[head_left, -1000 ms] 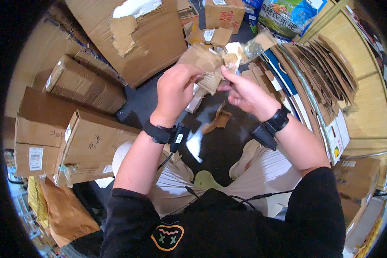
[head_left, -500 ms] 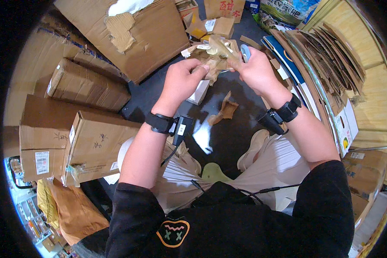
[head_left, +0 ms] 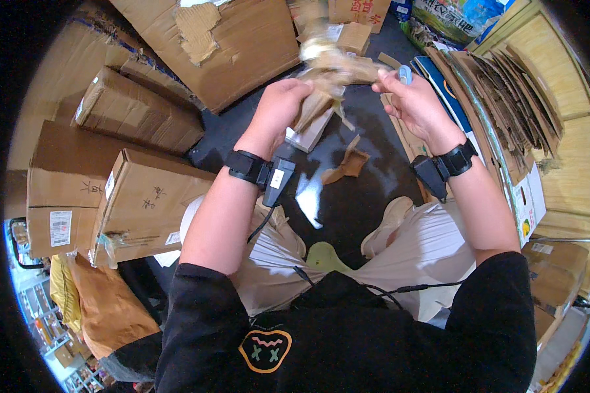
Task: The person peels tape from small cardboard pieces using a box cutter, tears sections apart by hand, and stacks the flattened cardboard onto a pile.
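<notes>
Torn brown packaging (head_left: 329, 68) blurs just ahead of the left hand (head_left: 282, 108) clamped on its edge, as the right hand (head_left: 418, 108), curled around a light-blue tool (head_left: 405, 74), stands farther off than half a second ago, apparently tugging it looser.

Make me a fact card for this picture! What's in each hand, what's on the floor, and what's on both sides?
Left hand: gripping torn brown packaging, which is blurred
Right hand: holding a light blue object, partly hidden; touching the packaging too? Can't tell
Floor: dark, with a torn brown scrap on it
Left side: brown cardboard boxes
Right side: flattened cardboard, stacked on edge
</notes>
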Action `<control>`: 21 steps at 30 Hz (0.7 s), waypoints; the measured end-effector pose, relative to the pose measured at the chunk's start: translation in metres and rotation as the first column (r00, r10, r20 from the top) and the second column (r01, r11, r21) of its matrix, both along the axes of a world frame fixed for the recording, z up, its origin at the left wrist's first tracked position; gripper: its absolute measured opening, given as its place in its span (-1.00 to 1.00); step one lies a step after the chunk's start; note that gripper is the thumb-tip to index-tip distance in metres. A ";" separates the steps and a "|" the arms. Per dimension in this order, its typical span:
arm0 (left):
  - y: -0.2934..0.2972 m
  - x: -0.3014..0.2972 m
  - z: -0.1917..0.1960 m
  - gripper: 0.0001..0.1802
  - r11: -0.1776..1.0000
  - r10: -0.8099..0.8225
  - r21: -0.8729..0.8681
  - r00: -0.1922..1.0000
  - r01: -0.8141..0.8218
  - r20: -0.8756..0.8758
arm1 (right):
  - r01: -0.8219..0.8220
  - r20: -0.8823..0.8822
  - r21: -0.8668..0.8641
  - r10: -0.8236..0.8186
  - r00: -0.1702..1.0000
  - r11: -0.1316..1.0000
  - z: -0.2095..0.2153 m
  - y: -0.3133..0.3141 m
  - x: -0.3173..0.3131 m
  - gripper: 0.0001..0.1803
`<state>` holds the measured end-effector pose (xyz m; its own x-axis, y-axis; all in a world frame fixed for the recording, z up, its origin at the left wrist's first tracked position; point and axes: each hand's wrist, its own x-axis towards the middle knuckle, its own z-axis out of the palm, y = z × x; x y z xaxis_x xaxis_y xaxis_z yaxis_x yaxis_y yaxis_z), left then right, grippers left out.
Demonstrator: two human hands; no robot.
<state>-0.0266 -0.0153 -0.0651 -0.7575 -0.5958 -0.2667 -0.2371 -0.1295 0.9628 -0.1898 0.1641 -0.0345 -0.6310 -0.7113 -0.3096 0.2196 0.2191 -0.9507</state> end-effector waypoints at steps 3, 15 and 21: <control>0.009 -0.001 0.003 -0.72 0.959 0.114 0.273 0.985 -0.076 -0.127 | 0.128 0.072 -0.054 -0.124 0.990 0.990 0.005 0.000 0.005 -0.65; 0.030 -0.001 0.002 -0.69 0.796 -0.257 -0.572 0.966 0.199 -0.021 | -0.100 -0.335 0.262 0.188 0.923 0.960 -0.025 -0.017 0.022 -0.38; 0.039 -0.009 0.002 -0.59 0.797 -0.188 -0.531 0.954 0.288 0.235 | -0.062 -0.551 0.205 0.167 0.818 0.977 -0.043 -0.020 0.022 -0.55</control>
<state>-0.0355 0.0240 -0.0632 -0.8706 -0.4856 -0.0788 -0.3479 0.4945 0.7966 -0.1683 0.1437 -0.0773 -0.6491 -0.7591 -0.0483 -0.3783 0.3773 -0.8453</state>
